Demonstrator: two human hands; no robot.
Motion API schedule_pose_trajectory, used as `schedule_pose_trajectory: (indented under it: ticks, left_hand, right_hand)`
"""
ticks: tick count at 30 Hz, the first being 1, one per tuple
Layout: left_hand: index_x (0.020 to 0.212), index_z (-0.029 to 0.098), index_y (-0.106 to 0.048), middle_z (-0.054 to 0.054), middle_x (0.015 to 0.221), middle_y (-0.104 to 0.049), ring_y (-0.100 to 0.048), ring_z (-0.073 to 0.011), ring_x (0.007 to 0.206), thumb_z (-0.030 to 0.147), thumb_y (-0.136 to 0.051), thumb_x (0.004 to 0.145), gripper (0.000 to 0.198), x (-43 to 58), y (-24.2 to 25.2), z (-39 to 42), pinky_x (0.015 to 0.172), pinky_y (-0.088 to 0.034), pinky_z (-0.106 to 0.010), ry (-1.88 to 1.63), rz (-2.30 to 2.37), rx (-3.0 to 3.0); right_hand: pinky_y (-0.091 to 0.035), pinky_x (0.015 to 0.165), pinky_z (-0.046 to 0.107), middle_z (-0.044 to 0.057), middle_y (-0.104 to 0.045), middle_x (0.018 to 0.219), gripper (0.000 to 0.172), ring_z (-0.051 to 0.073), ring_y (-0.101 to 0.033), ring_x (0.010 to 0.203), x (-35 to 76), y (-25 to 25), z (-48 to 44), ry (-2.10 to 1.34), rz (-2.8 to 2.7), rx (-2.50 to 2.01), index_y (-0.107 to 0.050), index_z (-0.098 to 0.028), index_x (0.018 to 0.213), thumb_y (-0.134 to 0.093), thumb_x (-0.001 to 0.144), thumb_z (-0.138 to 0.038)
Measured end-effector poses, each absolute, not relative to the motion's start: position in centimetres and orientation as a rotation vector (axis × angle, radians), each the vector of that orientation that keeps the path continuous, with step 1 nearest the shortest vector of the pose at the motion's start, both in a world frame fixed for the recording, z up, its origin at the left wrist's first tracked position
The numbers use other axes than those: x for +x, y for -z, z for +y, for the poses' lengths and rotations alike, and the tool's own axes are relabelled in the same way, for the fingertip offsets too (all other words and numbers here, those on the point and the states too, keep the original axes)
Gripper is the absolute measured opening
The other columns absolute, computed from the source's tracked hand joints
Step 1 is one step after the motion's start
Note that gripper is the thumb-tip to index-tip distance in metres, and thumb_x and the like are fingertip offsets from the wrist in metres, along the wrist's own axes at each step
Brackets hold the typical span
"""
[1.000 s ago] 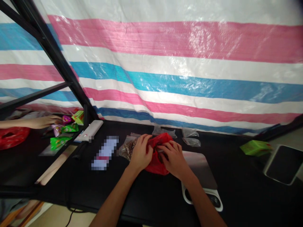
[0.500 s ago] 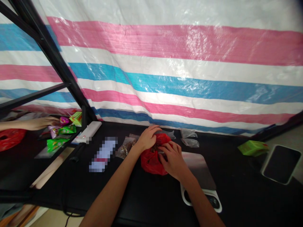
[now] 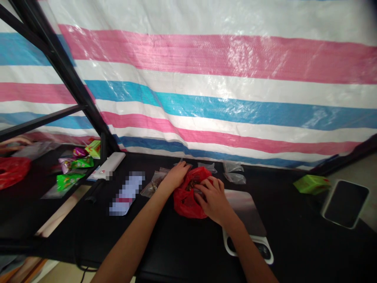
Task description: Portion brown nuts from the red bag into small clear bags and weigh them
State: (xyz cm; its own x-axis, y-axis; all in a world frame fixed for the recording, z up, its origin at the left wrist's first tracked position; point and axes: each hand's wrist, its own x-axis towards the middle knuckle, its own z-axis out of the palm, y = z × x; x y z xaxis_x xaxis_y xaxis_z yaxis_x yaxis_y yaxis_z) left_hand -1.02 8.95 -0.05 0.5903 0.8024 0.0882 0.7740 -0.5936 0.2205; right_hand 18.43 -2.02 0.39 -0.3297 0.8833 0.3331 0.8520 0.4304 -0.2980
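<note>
An open red plastic bag (image 3: 188, 206) stands on the black table, small brown pieces showing in its mouth. My right hand (image 3: 214, 200) reaches over its right rim, fingers bent into the opening; a small pale object shows between thumb and fingers, too unclear to name. My left hand (image 3: 177, 175) is just behind the bag's left side, fingers stretched out over the table near a small clear bag. Left of it, partly behind my forearm, lies a clear zip bag (image 3: 152, 186) with brown pieces inside.
A kitchen scale (image 3: 247, 214) lies under my right forearm. Behind it are small clear bags (image 3: 235, 179). A phone (image 3: 346, 204) and a green box (image 3: 311, 184) sit right. At left are a power strip (image 3: 113, 163), snack packets (image 3: 69, 181) and another person's hand (image 3: 17, 143).
My left hand has left the red bag's rim and lowered behind its left side, uncovering the mouth. My right hand stays at the bag. The other person's hand has pulled back left from the packets.
</note>
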Motion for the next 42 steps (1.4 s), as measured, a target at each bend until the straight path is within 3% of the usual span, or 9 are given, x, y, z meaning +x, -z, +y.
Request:
schedule_pose_trajectory:
  ticks: [9,13,18,26,33,42]
  left_hand:
    - [0.11,0.015,-0.068,-0.014,0.117,-0.063,-0.053,-0.0312,0.119,0.014,-0.043,0.097,0.028,-1.1,-0.8,7.8,0.1,-0.047,-0.046,-0.292,1.401,2.761]
    - [0.106,0.016,-0.067,-0.015,0.127,-0.061,-0.049,-0.0331,0.125,0.019,-0.049,0.097,0.021,-0.9,-0.9,7.4,0.104,-0.044,-0.05,-0.417,1.453,2.783]
    - [0.113,0.019,-0.061,-0.012,0.142,-0.057,-0.048,-0.028,0.135,0.019,-0.042,0.101,0.022,-1.5,-0.9,6.5,0.115,-0.04,-0.047,-0.805,1.489,2.677]
    - [0.105,0.02,-0.049,-0.017,0.146,-0.053,-0.048,-0.0241,0.141,0.014,-0.039,0.101,0.013,-1.9,-1.8,3.6,0.114,-0.043,-0.046,-1.253,1.308,2.351]
    - [0.098,0.022,-0.047,-0.013,0.137,-0.059,-0.057,-0.0228,0.126,0.01,-0.043,0.096,0.013,-2.0,-1.2,2.3,0.106,-0.047,-0.043,-1.297,1.229,2.282]
    - [0.099,0.023,-0.053,-0.009,0.124,-0.068,-0.063,-0.0226,0.116,0.011,-0.047,0.092,0.015,-1.0,-1.5,1.4,0.1,-0.051,-0.041,-1.066,1.074,2.38]
  right_hand:
    - [-0.029,0.11,0.049,0.005,-0.068,0.113,0.024,0.028,-0.047,0.123,18.4,-0.2,-2.0,-0.091,-2.25,-1.461,-0.07,-0.03,0.119,-0.064,0.095,-0.028]
    - [-0.028,0.11,0.049,0.006,-0.068,0.113,0.026,0.029,-0.047,0.124,18.5,-0.1,-1.9,-0.113,-2.245,-1.444,-0.069,-0.03,0.121,-0.064,0.096,-0.027]
    - [-0.029,0.109,0.049,0.005,-0.068,0.116,0.03,0.029,-0.046,0.125,18.5,-0.2,-1.9,-0.131,-2.259,-1.44,-0.068,-0.031,0.123,-0.064,0.094,-0.023]
    - [-0.025,0.108,0.049,0.005,-0.069,0.12,0.036,0.029,-0.049,0.123,18.5,-0.3,-1.7,-0.154,-2.265,-1.421,-0.069,-0.032,0.12,-0.063,0.09,-0.012]
    - [-0.024,0.105,0.045,0.004,-0.069,0.122,0.039,0.022,-0.058,0.117,18.7,-0.5,-1.5,-0.198,-2.237,-1.391,-0.067,-0.03,0.12,-0.056,0.092,-0.006]
    - [-0.028,0.104,0.043,0.006,-0.068,0.124,0.032,0.024,-0.056,0.119,18.6,-0.9,-1.7,-0.161,-2.218,-1.381,-0.066,-0.029,0.124,-0.053,0.098,-0.015]
